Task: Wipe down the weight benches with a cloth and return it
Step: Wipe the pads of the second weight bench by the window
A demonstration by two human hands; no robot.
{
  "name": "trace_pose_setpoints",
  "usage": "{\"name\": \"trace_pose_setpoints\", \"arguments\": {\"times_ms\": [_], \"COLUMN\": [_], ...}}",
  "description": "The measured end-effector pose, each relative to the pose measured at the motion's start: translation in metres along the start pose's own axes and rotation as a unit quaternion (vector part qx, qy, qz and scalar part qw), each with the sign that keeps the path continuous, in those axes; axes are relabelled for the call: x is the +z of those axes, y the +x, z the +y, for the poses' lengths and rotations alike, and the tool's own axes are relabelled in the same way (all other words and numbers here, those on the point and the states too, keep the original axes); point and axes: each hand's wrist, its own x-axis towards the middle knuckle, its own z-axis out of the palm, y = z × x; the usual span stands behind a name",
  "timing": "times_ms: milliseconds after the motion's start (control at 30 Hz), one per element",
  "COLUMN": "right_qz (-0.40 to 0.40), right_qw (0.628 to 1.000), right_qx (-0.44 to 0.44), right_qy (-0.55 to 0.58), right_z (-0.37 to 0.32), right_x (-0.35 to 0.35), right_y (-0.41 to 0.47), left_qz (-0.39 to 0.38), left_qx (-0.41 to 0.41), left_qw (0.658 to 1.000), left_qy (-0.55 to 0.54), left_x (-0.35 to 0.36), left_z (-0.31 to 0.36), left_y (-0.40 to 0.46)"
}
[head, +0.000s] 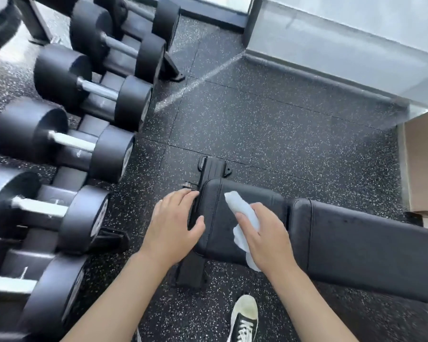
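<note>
A black padded weight bench (356,240) runs from the middle of the view out to the right, with its short seat pad (216,218) at the left end. My right hand (267,239) presses a white cloth (241,209) onto the seat pad, fingers curled over it. The cloth sticks out past my fingers toward the far edge and below my palm. My left hand (174,225) rests on the left end of the seat pad, fingers fairly straight and wrapped over the edge.
A rack of black dumbbells (64,149) lines the left side. The bench's black base foot (214,167) sits on the speckled rubber floor (269,124). A brown box (423,164) stands at the right edge. A black-and-white sneaker (245,319) is below the bench.
</note>
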Motion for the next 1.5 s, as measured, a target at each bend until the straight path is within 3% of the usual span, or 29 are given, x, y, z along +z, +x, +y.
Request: {"name": "trace_pose_setpoints", "arguments": {"times_ms": [300, 467, 600, 767, 900, 1067, 1200, 1300, 1400, 1500], "right_qz": [-0.020, 0.055, 0.072, 0.110, 0.068, 0.057, 0.149, 0.173, 0.163, 0.094], "right_qw": [0.999, 0.984, 0.970, 0.954, 0.948, 0.913, 0.929, 0.943, 0.936, 0.926], "right_qx": [-0.038, -0.145, -0.167, -0.227, -0.281, -0.353, -0.272, -0.205, -0.256, -0.319], "right_qy": [-0.023, -0.087, -0.160, -0.163, -0.136, -0.196, -0.204, -0.197, -0.177, -0.176], "right_z": [0.028, 0.023, 0.028, 0.051, 0.077, 0.075, 0.050, 0.036, 0.045, 0.067], "right_x": [0.108, 0.131, 0.149, 0.180, 0.190, 0.176, 0.165, 0.167, 0.181, 0.194], "right_y": [0.057, 0.117, 0.153, 0.093, 0.021, 0.046, 0.131, 0.161, 0.117, 0.040], "left_qz": [-0.058, -0.045, -0.032, 0.000, 0.009, 0.013, 0.008, -0.002, -0.010, -0.019], "left_qx": [-0.046, -0.041, -0.039, -0.051, -0.076, -0.070, -0.064, -0.097, -0.125, -0.141], "left_qw": [0.995, 0.992, 0.989, 0.983, 0.974, 0.976, 0.978, 0.973, 0.966, 0.964], "left_qy": [-0.072, -0.111, -0.138, -0.178, -0.214, -0.204, -0.198, -0.210, -0.226, -0.224], "left_x": [0.132, 0.164, 0.177, 0.187, 0.189, 0.187, 0.184, 0.184, 0.184, 0.180], "left_z": [-0.066, -0.082, -0.092, -0.101, -0.103, -0.106, -0.107, -0.109, -0.113, -0.116], "left_y": [-0.020, -0.028, -0.030, -0.035, -0.047, -0.049, -0.043, -0.045, -0.049, -0.054]}}
